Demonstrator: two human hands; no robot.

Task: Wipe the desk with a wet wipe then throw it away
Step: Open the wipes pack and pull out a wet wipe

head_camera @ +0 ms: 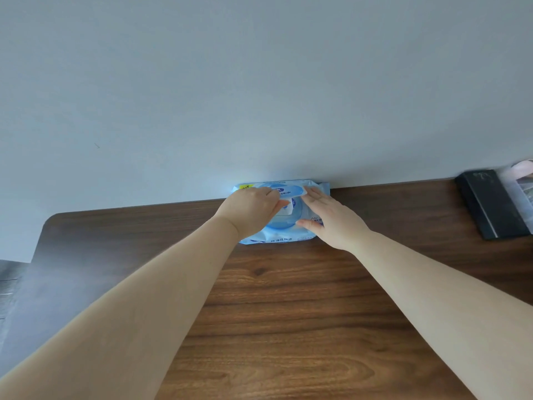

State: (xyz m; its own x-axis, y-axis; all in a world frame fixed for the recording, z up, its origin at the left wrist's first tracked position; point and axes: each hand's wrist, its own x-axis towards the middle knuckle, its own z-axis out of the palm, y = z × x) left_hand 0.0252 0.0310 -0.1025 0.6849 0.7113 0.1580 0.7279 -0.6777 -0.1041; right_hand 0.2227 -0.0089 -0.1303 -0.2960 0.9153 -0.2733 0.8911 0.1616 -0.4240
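Head view: both bare arms reached across a wooden desk (288, 313).
Wipe pack (277, 239): blue, under both hands, against the wall.
Left hand (251, 210): fingers pinched the pack's white flap (288, 207).
Right hand (331, 220): spread flat, pressing the pack.
Black box (490, 206): well right of the right hand.

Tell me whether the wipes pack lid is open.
Open: the lid is flipped up, left hand pinching at the opening.

The blue wet wipe pack (277, 239) shows "超净化纯水" along its near edge; other print is unreadable.
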